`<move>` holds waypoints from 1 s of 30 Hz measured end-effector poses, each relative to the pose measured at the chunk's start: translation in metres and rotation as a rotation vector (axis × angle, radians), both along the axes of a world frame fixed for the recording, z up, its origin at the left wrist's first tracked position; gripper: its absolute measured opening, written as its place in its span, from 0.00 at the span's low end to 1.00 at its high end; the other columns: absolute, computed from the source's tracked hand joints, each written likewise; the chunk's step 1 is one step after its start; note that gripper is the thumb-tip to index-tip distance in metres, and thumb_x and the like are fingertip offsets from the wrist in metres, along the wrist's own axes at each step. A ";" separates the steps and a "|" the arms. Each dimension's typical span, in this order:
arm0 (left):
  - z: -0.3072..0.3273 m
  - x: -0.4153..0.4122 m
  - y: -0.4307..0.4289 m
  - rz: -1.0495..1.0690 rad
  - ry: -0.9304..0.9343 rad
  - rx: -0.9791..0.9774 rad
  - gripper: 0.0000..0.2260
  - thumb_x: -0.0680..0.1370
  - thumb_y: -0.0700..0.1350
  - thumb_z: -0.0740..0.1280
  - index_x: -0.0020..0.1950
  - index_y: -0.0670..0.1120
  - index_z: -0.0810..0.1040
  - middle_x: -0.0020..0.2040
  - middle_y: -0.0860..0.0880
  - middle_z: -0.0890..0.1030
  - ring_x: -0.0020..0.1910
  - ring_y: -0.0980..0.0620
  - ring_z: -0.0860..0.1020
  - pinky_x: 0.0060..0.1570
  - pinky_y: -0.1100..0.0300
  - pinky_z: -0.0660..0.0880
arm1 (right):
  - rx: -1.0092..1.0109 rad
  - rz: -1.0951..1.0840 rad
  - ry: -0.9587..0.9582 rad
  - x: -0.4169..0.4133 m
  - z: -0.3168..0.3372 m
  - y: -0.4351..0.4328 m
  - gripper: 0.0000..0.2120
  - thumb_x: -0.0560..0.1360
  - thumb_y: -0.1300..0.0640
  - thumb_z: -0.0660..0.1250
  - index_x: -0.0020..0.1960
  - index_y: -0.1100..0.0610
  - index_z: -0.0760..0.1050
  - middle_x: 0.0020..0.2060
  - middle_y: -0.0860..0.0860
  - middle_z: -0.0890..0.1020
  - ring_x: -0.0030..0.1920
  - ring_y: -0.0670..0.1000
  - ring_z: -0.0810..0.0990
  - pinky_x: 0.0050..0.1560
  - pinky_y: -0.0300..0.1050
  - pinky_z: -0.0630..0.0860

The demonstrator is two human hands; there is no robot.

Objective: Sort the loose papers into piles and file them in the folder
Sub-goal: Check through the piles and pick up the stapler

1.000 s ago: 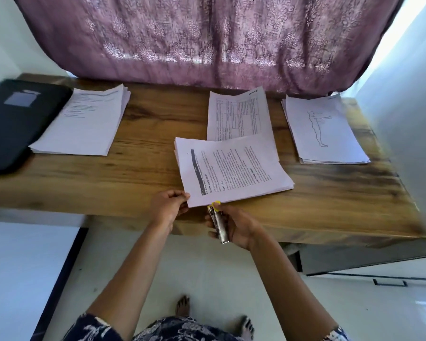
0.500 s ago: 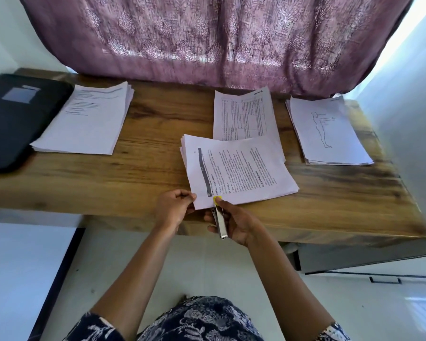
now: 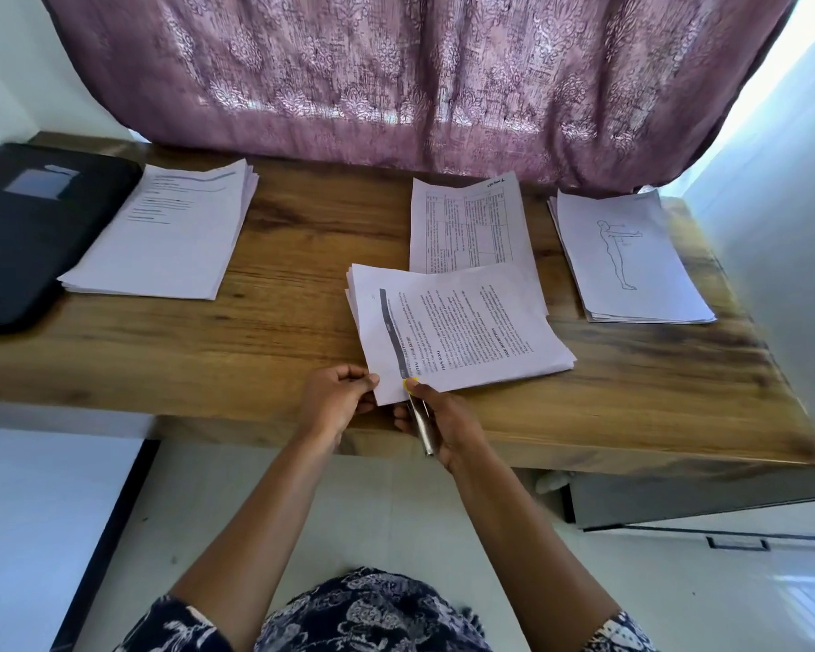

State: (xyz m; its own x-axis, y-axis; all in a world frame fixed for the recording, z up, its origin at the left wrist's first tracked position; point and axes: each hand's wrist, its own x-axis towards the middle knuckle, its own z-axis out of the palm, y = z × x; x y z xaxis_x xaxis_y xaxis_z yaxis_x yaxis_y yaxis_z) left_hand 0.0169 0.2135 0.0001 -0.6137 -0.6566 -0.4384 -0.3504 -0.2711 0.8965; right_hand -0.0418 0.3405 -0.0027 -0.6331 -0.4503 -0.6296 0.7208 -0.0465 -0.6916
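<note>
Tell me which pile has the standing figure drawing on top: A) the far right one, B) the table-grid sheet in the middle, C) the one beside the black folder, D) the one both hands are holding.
A: the outline of a standing figure shows on the top sheet of the far right pile, apart from the pile at the hands.

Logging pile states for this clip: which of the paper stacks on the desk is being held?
The stack with the grey banded text page, turned sideways at the near edge: left hand pinches its corner; right hand holds a stapler there.
</note>
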 end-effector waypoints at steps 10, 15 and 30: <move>-0.001 -0.002 -0.010 0.028 -0.011 0.055 0.07 0.75 0.34 0.69 0.38 0.43 0.78 0.36 0.48 0.80 0.32 0.55 0.77 0.27 0.67 0.76 | -0.006 0.212 -0.068 -0.012 0.004 0.007 0.14 0.74 0.52 0.70 0.51 0.63 0.77 0.39 0.56 0.83 0.38 0.52 0.84 0.41 0.48 0.82; -0.004 -0.003 -0.012 0.051 -0.033 0.097 0.05 0.76 0.36 0.69 0.41 0.43 0.78 0.38 0.47 0.81 0.34 0.53 0.78 0.26 0.66 0.77 | 0.136 0.325 0.012 -0.018 0.015 0.025 0.12 0.75 0.51 0.69 0.47 0.61 0.77 0.37 0.55 0.81 0.33 0.48 0.81 0.35 0.41 0.79; -0.016 -0.013 0.004 0.208 0.033 0.266 0.13 0.76 0.37 0.70 0.57 0.43 0.70 0.53 0.45 0.80 0.45 0.48 0.80 0.29 0.58 0.81 | 1.212 0.013 0.951 -0.122 0.005 0.121 0.16 0.74 0.52 0.70 0.58 0.61 0.76 0.54 0.60 0.77 0.52 0.61 0.76 0.47 0.50 0.71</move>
